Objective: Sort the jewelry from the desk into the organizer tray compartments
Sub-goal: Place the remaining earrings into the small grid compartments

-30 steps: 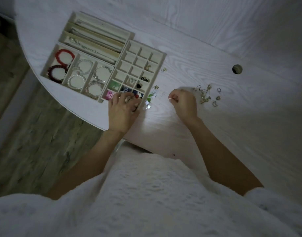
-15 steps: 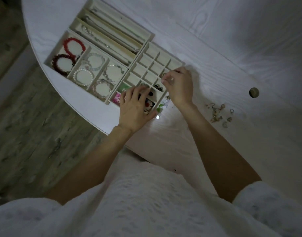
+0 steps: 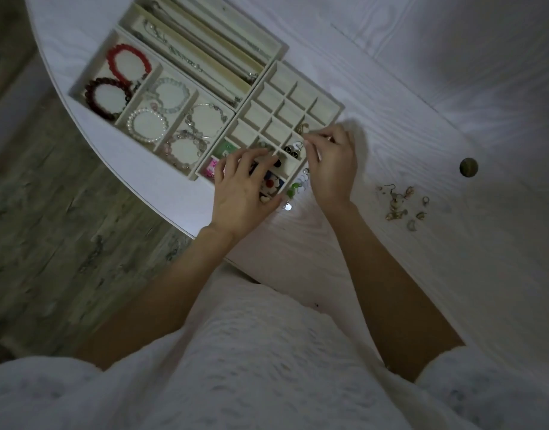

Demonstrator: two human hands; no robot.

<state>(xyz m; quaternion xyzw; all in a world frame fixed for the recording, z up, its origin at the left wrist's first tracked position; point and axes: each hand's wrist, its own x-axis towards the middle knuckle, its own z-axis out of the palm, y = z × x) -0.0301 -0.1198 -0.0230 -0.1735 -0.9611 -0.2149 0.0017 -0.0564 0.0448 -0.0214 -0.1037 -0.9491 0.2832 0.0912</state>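
Head view – high, near, facing down – desk (image 3: 422, 103)

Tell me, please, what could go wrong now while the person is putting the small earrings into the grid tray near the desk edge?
1. The right hand pinches a tiny piece over the grid tray; it might fall into the wrong compartment.
2. The left hand rests across the near compartments and could push pieces out.
3. Loose green and silver pieces lie near the desk edge; a wrist could sweep them off.

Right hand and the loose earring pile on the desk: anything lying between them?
Head view: bare desk between the right hand and the earring pile.
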